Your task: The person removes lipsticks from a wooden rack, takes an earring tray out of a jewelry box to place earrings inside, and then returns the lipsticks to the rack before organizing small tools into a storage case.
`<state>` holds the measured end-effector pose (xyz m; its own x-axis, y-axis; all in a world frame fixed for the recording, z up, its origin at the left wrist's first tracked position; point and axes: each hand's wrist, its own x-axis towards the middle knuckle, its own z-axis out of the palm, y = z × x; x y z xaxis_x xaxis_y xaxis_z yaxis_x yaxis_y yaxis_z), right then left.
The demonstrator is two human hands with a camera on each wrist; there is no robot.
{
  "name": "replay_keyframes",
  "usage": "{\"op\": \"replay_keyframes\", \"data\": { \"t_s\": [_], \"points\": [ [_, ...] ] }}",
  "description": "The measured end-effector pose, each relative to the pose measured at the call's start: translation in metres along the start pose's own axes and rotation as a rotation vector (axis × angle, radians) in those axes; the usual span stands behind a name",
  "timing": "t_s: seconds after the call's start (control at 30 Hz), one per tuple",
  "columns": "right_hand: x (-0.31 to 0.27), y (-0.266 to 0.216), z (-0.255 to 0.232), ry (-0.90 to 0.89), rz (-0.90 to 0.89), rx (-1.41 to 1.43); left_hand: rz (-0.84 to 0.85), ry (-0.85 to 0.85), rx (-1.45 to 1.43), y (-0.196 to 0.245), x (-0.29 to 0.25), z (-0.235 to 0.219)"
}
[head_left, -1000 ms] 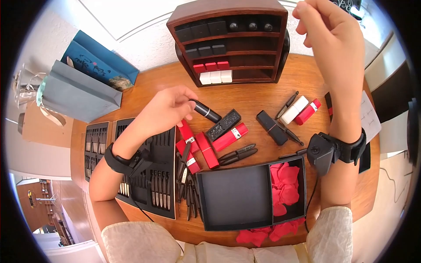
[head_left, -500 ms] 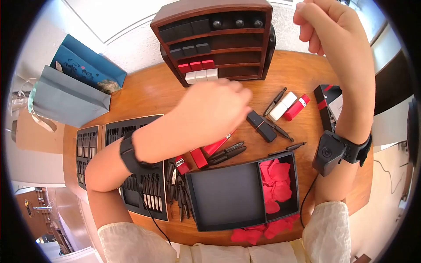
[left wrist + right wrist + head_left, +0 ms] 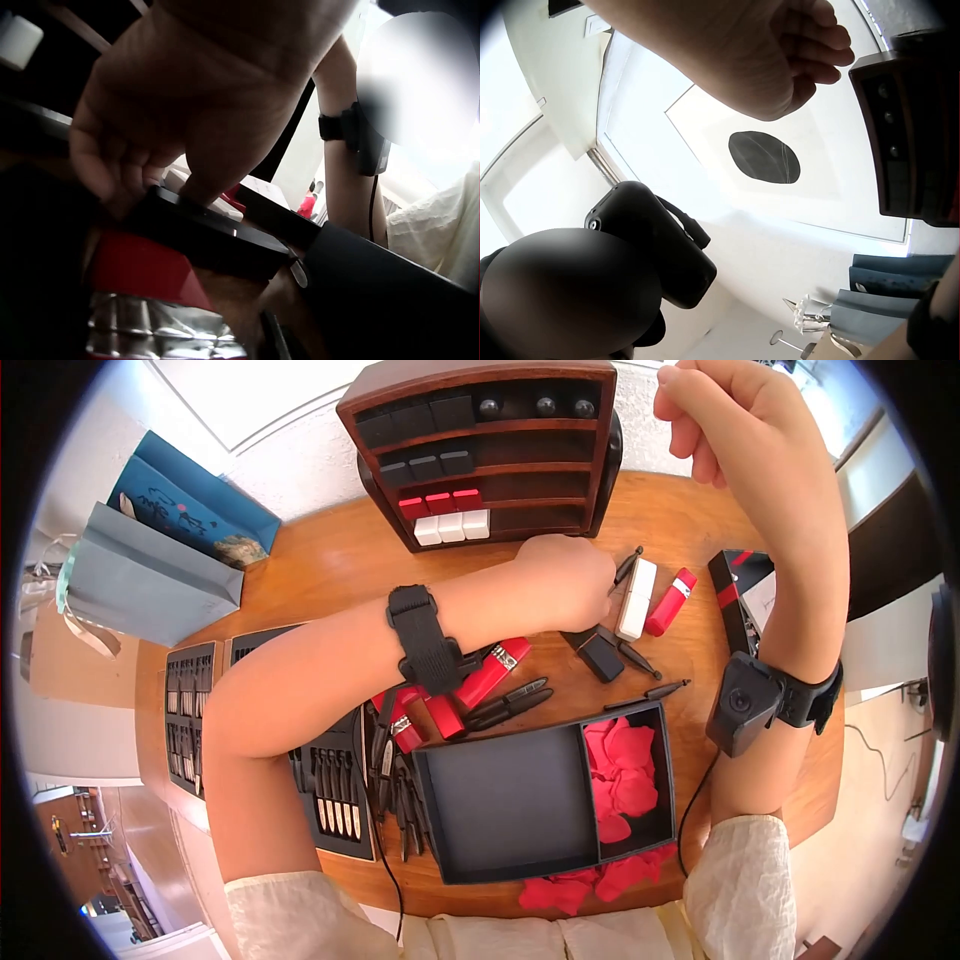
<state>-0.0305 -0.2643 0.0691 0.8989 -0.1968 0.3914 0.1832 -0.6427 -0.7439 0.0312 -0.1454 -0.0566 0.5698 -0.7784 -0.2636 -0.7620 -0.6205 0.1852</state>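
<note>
My left hand point(image 3: 565, 582) reaches across to the black case point(image 3: 600, 658) lying right of centre, palm down and covering its far end. The left wrist view shows the fingers and thumb of that hand point(image 3: 187, 112) pinching one end of the black case point(image 3: 217, 236). A white tube point(image 3: 636, 600) and a red tube point(image 3: 671, 602) lie just right of the hand. Raised at the upper right, my right hand point(image 3: 745, 425) has loosely curled fingers and holds nothing, as the right wrist view of the hand point(image 3: 780, 60) also shows.
A wooden shelf point(image 3: 480, 435) with small boxes stands at the back. In front are a black box point(image 3: 510, 800) with red petals point(image 3: 628, 775), red tubes point(image 3: 495, 672) and black pens point(image 3: 510, 703). Trays point(image 3: 190, 710) and paper bags point(image 3: 165, 575) are at left.
My left hand has moved right, from the red tubes to the black case; the black tube it held earlier is out of sight. My right hand stays raised. The head view has shifted slightly.
</note>
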Motion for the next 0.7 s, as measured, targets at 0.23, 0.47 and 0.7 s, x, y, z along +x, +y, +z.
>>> {"op": "replay_keyframes", "data": {
  "t_s": [0.23,0.47,0.7],
  "points": [
    [0.002,-0.017,0.001,0.008,0.203,-0.073,-0.05,0.033,-0.141,-0.017,-0.022,-0.006],
    [0.001,-0.007,0.004,-0.04,0.114,-0.055,0.158,-0.136,-0.422,-0.056,-0.074,-0.025],
    [0.009,0.025,0.004,-0.125,-0.043,-0.02,0.107,0.044,-0.211,-0.069,-0.12,-0.029]
  ]
}}
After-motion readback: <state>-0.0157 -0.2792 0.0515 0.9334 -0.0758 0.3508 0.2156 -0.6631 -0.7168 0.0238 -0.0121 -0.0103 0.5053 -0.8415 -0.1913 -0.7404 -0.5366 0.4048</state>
